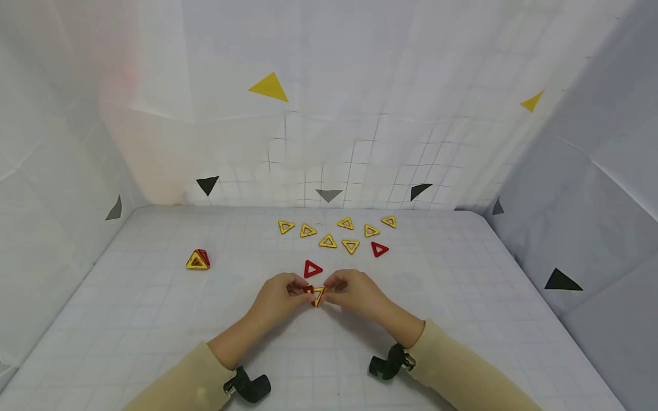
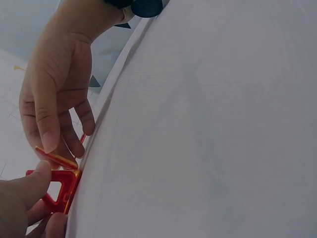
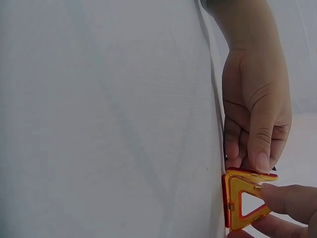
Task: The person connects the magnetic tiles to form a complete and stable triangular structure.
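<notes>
Red and yellow hollow triangle tiles stand joined at an angle between both hands near the middle of the table. With thumb and fingers, my left hand (image 1: 277, 295) pinches a red tile (image 2: 63, 176) on the left side of this piece. From the right, my right hand (image 1: 357, 292) grips a yellow tile (image 3: 233, 206) between thumb and fingers. The lower edges rest close over the tabletop, and fingertips partly cover the joined tiles. A loose red triangle tile (image 1: 307, 269) lies flat just beyond the hands.
A small red and yellow pyramid (image 1: 205, 260) stands at the left of the white table (image 1: 133, 308). Several yellow triangle tiles (image 1: 328, 246) and one red tile (image 1: 374, 250) lie scattered toward the back. White fabric walls (image 1: 360, 68) enclose the table.
</notes>
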Demonstrator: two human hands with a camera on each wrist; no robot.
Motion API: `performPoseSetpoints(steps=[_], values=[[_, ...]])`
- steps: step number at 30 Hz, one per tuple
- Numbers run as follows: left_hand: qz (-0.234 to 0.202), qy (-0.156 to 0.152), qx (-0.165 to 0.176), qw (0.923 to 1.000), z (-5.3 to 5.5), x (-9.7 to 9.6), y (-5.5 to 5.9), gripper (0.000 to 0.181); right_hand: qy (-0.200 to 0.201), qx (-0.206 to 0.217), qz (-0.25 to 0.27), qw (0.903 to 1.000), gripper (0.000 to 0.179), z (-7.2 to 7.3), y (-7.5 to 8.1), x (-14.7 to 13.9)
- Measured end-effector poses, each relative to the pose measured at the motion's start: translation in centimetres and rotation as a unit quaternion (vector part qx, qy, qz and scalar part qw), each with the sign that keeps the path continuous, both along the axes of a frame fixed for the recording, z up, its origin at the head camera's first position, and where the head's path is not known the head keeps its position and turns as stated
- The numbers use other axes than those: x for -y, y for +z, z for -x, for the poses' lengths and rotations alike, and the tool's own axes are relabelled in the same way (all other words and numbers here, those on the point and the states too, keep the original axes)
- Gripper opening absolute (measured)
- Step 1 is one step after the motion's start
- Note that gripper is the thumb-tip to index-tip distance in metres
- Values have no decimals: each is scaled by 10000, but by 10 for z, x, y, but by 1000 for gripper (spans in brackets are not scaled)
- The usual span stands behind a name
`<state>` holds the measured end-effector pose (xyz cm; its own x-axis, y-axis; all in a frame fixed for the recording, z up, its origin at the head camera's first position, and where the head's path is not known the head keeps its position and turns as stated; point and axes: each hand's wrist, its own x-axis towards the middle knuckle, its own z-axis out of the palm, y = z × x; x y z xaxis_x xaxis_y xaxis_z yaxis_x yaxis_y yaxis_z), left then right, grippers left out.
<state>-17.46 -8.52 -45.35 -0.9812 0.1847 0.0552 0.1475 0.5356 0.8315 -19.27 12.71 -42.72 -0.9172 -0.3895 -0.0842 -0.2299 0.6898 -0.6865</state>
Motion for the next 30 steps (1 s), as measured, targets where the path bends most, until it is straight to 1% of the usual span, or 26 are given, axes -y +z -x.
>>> performPoseSetpoints(steps=[5,11,20,23,27,30], values=[[-57,-55,-10,10000,0,0,-1,24,-45,41,76,10000,14,0,1,1],[-127,-28,89,9999,1,0,-3,25,-24,28,136,9999,15,0,2,2],[-51,-54,75,9999,1,-1,-3,25,-3,59,166,9998,16,3,-2,2],[-74,-49,71,9999,1,-1,-3,29,11,56,184,9998,17,4,-3,2],[-112,-87,43,9999,0,-1,-4,39,13,82,196,9998,17,4,-4,2],[-92,-104,-22,9999,1,-1,-5,42,1,96,175,9998,16,5,-4,3]])
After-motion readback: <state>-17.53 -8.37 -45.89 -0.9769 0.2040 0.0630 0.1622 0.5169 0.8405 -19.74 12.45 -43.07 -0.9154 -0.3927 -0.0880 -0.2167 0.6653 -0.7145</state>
